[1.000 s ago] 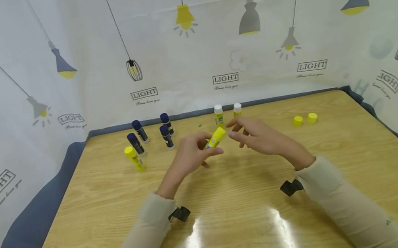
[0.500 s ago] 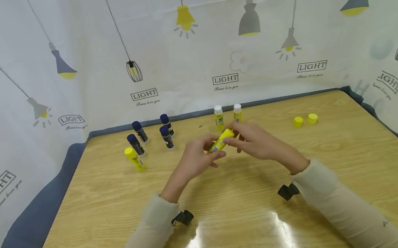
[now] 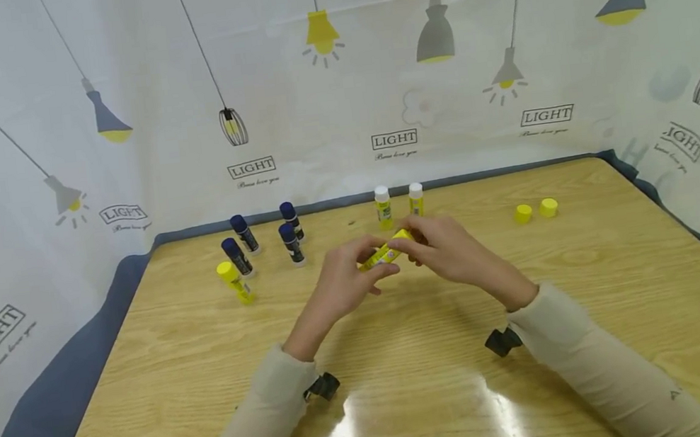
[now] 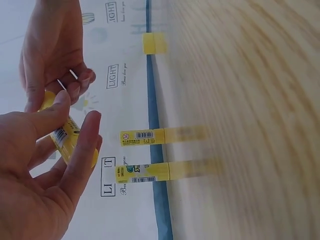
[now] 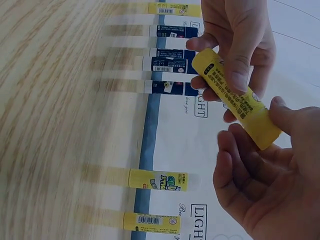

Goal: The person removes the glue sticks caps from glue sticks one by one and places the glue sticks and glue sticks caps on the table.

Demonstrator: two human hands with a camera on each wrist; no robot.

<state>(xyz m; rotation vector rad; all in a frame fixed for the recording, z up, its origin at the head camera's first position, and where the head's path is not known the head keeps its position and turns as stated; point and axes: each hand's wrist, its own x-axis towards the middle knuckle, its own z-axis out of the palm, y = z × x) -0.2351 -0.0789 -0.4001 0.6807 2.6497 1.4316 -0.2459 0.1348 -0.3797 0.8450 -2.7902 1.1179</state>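
Note:
A yellow glue stick [image 5: 235,97] is held tilted above the table between both hands. My left hand [image 3: 345,276] grips its body, thumb on one side and fingers on the other. At the upper end, my right hand [image 3: 449,247] pinches the yellow cap [image 3: 402,236] between thumb and fingers. Just beyond the hands stand two yellow glue sticks with white tops, one on the left [image 3: 384,208] and one on the right [image 3: 416,199]. In the right wrist view the cap is still seated on the held stick.
Several dark blue glue sticks [image 3: 291,244] stand upright at the back left, with a capped yellow glue stick [image 3: 235,282] in front of them. Two loose yellow caps [image 3: 523,214] lie at the back right of the wooden table [image 3: 403,355]. A printed curtain [image 3: 337,92] hangs behind.
My right hand has moved left onto the cap end of the yellow glue stick and now pinches it. My left hand keeps its grip, shifted slightly right.

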